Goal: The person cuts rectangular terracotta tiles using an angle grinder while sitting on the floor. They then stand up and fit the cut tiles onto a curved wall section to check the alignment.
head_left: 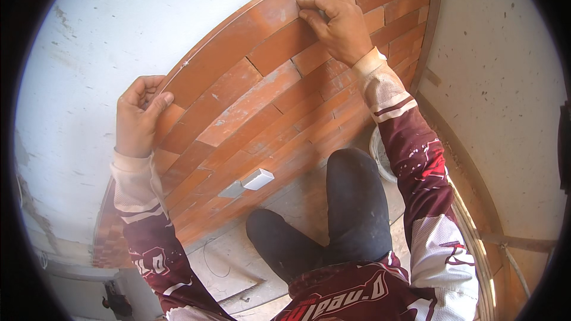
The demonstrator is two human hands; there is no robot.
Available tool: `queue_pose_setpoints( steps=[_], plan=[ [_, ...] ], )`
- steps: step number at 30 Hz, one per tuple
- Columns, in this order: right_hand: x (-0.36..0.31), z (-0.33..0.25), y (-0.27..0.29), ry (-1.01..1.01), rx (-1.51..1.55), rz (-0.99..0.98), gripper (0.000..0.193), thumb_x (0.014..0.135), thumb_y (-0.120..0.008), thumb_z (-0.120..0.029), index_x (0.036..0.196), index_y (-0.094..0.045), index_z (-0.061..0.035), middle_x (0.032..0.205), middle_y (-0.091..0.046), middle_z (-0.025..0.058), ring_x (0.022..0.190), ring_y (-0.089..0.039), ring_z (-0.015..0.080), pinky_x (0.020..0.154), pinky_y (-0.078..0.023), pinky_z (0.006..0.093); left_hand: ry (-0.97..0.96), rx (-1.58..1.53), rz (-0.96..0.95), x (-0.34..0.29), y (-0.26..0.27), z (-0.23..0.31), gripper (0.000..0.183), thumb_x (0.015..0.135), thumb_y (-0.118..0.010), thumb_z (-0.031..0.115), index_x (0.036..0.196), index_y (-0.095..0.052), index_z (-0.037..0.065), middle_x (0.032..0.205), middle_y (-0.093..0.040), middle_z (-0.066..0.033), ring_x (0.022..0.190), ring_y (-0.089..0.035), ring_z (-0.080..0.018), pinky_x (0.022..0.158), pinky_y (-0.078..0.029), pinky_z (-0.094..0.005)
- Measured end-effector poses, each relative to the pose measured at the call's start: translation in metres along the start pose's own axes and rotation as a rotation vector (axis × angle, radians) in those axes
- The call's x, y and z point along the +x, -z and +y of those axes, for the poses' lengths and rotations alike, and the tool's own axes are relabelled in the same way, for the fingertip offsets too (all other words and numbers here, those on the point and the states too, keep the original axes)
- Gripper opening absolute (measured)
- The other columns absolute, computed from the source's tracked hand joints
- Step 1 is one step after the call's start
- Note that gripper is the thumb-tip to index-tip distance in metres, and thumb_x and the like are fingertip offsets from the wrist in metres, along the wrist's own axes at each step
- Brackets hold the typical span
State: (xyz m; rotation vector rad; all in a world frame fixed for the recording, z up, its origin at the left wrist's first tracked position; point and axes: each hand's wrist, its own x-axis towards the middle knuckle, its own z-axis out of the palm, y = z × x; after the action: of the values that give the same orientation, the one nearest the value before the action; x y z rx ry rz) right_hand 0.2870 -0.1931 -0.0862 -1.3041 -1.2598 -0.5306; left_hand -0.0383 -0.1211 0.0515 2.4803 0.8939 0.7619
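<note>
A long, reddish-brown cladding strip [232,38] lies along the top of the wall's brick-like covering [279,101]. A thin pale line runs along its upper edge. My left hand [140,113] grips the strip's left end, thumb on the front face and fingers curled over the top edge. At its right end, my right hand [339,27] has thumb and forefinger closed on the corner. Shorter strips in staggered rows fill the wall below, some smeared with pale grey residue.
White plastered wall [131,30] rises above the strips, and a speckled side wall [493,95] stands at right. A white box [257,179] juts from the covering. Near my right knee is a round bucket [380,151]. Long pale strips [476,244] lie at lower right.
</note>
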Motion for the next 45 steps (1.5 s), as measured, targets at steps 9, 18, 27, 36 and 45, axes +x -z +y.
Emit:
queue_pose_setpoints(
  steps=[9, 18, 27, 36, 45],
  plan=[
    [0.000, 0.003, -0.007, 0.004, 0.057, 0.021, 0.022, 0.084, -0.069, -0.018, 0.105, -0.072, -0.0116, 0.093, -0.070, 0.0089, 0.089, -0.062, 0.0276, 0.081, -0.048, 0.0377, 0.032, 0.011, 0.010, 0.002, 0.001, -0.002, 0.028, 0.086, -0.066, 0.004, 0.111, -0.061, -0.007, 0.100, -0.067, -0.0104, 0.090, -0.063, -0.0133, 0.083, -0.050, -0.0256],
    [0.000, 0.001, -0.008, -0.001, 0.063, 0.068, 0.025, 0.082, -0.071, -0.027, 0.102, -0.073, -0.0116, 0.092, -0.071, 0.0083, 0.086, -0.062, 0.0250, 0.078, -0.048, 0.0369, 0.020, 0.035, 0.006, 0.003, 0.002, -0.003, 0.029, 0.085, -0.068, 0.004, 0.111, -0.060, -0.008, 0.101, -0.067, -0.0116, 0.091, -0.063, -0.0141, 0.083, -0.050, -0.0259],
    [0.005, -0.011, 0.004, -0.094, 0.152, -0.011, 0.034, 0.082, -0.069, -0.027, 0.106, -0.070, -0.0030, 0.101, -0.069, 0.0182, 0.097, -0.065, 0.0300, 0.087, -0.048, 0.0375, 0.037, 0.089, -0.029, 0.003, -0.002, 0.001, 0.028, 0.088, -0.066, 0.006, 0.112, -0.059, -0.006, 0.099, -0.066, -0.0092, 0.090, -0.061, -0.0120, 0.082, -0.049, -0.0245],
    [0.012, -0.020, 0.005, -0.131, 0.178, 0.028, 0.031, 0.081, -0.068, -0.025, 0.097, -0.071, 0.0007, 0.093, -0.070, 0.0197, 0.088, -0.067, 0.0329, 0.080, -0.052, 0.0387, 0.046, 0.075, 0.008, 0.002, 0.000, -0.006, 0.027, 0.090, -0.064, 0.005, 0.113, -0.056, -0.005, 0.096, -0.067, -0.0091, 0.087, -0.062, -0.0111, 0.078, -0.050, -0.0226],
    [0.014, -0.039, 0.028, -0.348, 0.241, -0.121, 0.033, 0.087, -0.061, -0.029, 0.104, -0.071, -0.0019, 0.098, -0.071, 0.0176, 0.092, -0.067, 0.0290, 0.085, -0.051, 0.0373, 0.039, 0.096, 0.002, 0.004, 0.001, -0.006, 0.021, 0.089, -0.066, 0.005, 0.107, -0.056, -0.001, 0.092, -0.066, -0.0075, 0.084, -0.062, -0.0095, 0.076, -0.050, -0.0206]
  ],
)
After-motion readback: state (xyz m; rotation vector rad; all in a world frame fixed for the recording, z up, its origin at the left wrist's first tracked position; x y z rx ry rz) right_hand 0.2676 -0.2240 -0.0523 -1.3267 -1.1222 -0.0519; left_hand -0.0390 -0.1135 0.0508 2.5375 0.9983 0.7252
